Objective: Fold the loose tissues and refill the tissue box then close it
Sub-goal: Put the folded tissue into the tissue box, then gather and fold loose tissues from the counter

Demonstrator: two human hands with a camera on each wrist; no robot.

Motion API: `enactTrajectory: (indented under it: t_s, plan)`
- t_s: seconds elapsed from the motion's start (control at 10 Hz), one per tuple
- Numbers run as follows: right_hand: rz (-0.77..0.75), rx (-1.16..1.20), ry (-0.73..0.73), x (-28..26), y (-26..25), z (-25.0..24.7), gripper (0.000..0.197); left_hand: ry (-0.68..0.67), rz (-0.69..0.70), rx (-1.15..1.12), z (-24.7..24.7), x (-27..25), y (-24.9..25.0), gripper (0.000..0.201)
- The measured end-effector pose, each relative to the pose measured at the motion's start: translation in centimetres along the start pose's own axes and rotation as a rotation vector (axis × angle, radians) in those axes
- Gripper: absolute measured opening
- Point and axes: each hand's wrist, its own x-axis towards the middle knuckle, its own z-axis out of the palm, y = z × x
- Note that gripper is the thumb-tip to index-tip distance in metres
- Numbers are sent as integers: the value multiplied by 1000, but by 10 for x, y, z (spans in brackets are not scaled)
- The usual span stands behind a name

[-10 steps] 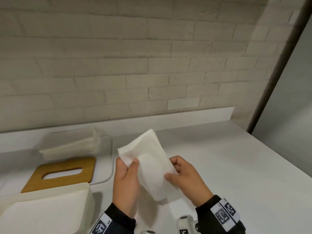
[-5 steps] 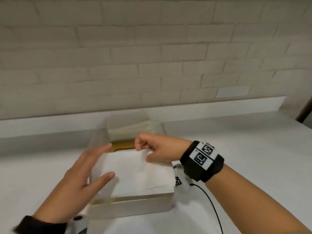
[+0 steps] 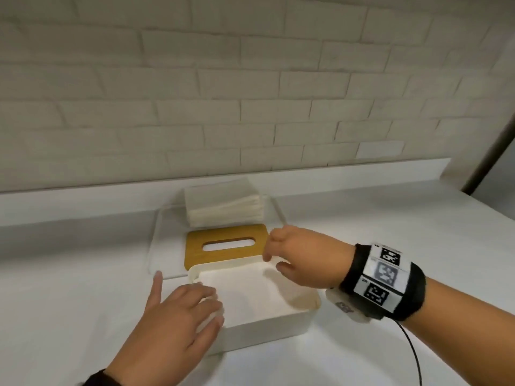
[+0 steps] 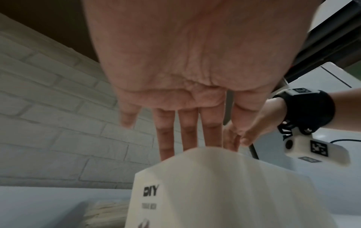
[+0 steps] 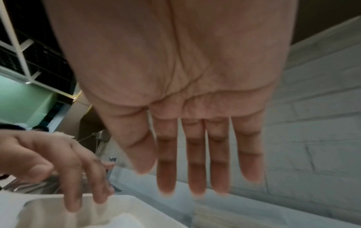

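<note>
Head view: we're seeing a white counter [image 3: 390, 218] under a brick wall [image 3: 250, 93]; both hands, left hand [image 3: 178, 316] and right hand [image 3: 303, 260], are hovering loosely spread, gripping nothing, over the tissue box [image 3: 264, 327], fingertips blurring.

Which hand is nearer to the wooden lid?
The right hand is nearer, just beside the wooden lid's right end. The left hand is farther, at the tissue box's front left.
</note>
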Motion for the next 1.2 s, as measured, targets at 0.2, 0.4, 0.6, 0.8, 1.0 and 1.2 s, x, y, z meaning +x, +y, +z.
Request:
enactTrajectory:
  t_s: [0.2, 0.4, 0.6, 0.8, 1.0, 1.2]
  plan:
    - [86, -133, -463, -30, -12, 38, 89, 65, 168, 43, 5, 20, 4, 92]
    - [39, -48, -428, -25, -11, 47, 69, -356, 154, 180, 4, 41, 6, 94]
    - [-83, -244, -582, -11, 9, 68, 41, -608, 135, 351, 1, 63, 0, 61]
    - [-16, -49, -346, -9, 26, 28, 42, -505, 314, -413, -14, 57, -40, 97]
    - [186, 649, -226, 60, 86, -82, 19, 496, 161, -720, -114, 76, -56, 38]
    - [687, 998, 77, 187, 133, -42, 21, 462, -408, -958, -130, 208, -110, 26]
